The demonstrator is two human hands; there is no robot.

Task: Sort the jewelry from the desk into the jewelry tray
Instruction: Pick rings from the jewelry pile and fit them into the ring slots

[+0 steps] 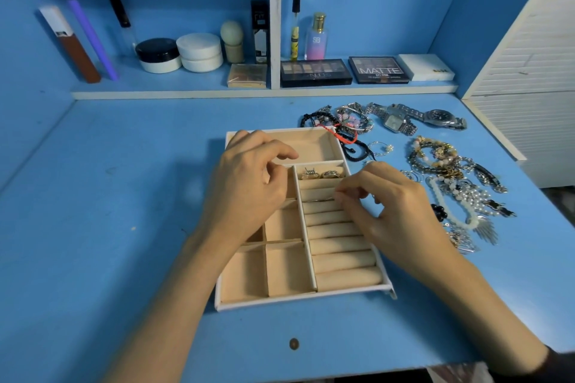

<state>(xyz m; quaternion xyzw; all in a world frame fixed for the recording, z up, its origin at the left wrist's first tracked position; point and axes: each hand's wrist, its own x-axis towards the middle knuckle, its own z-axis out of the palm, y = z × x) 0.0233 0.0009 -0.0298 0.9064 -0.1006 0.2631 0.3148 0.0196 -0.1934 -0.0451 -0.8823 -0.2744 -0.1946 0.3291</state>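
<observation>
A beige jewelry tray (pixel 289 298) with a white rim lies on the blue desk (pixel 124 196). Its right side holds ring rolls; rings (pixel 320 173) sit in the top slot. My right hand (pixel 389 211) pinches a thin ring (pixel 320 199) at the third roll slot. My left hand (pixel 249 183) hovers over the tray's left compartments, fingers curled, holding nothing visible. Bracelets (pixel 339 124), watches (pixel 417 118) and a pile of necklaces and earrings (pixel 457 190) lie on the desk to the tray's right.
A shelf behind the desk carries cosmetic jars (pixel 180 54), tubes (pixel 77 43), perfume bottles (pixel 315 37) and eyeshadow palettes (pixel 345 71). A white slatted panel (pixel 535 65) stands at the right. A small round hole cap (pixel 294 343) sits near the desk's front edge.
</observation>
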